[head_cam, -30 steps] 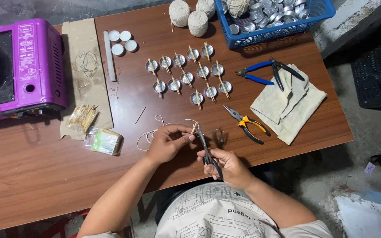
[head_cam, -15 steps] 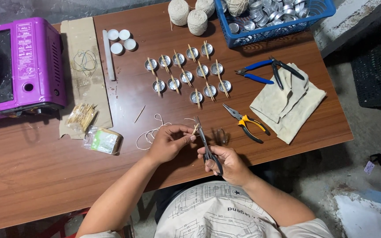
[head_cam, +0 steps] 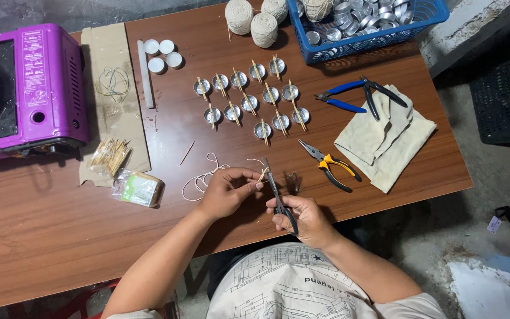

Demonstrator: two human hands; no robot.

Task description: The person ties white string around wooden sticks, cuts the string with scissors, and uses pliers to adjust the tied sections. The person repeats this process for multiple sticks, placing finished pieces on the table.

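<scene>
String (head_cam: 208, 177) trails to nine o'clock from the pinching left hand (head_cam: 226, 190), its end hidden beside scissors (head_cam: 275, 192) gripped by the right hand (head_cam: 302, 220); a green-labelled clear packet (head_cam: 140, 189) lies farther out on the desk (head_cam: 42, 236).

I see a smooth brown wood-grain table (head_cam: 60, 236) w/ slight sheen. Tealight cups (head_cam: 252, 94): shiny metal. Basket (head_cam: 373, 38): blue plastic. Cloth (head_cam: 385, 142): matt beige fabric. Stove (head_cam: 25, 88): glossy pink. String (head_cam: 205, 177): rough, off-white. Cardboard (head_cam: 110, 53): matt.

purple stove (head_cam: 25, 88): cut off left | blue basket (head_cam: 367, 35): top cropped
</scene>
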